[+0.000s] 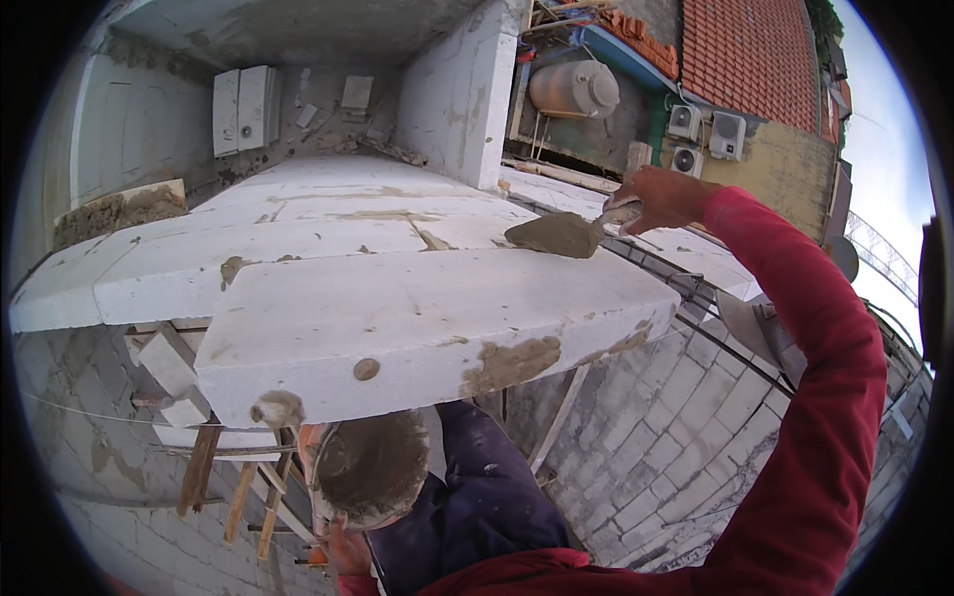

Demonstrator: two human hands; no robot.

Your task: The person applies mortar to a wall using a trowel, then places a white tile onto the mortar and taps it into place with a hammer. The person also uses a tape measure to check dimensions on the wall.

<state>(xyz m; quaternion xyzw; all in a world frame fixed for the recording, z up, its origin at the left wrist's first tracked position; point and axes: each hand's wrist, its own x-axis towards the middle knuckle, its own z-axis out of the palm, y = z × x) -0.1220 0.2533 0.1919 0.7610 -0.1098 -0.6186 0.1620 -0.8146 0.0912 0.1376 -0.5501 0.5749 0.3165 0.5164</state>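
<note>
Red sleeve (835, 328): nearest the camera, right arm bent and reaching over the wall
Right hand (661, 199): fingers closed around the handle of the trowel
Trowel (553, 234): blade covered with grey mortar, over the wall top just behind the foremost block; contact with the surface cannot be told
Left hand (345, 551): at the lower side of the bucket, fingers bent; grip partly hidden, cannot tell whether it pinches the rim
Bucket (435, 449): below the wall, beside the dark trousers (487, 497), mouth facing up, a large mass of mortar inside
Foremost block (437, 288): white, in place; mortar patches (512, 365) on its near face, top mostly bare
Progress (judged): blocks set, patching only partial; much bare surface and plenty of mortar left
</note>
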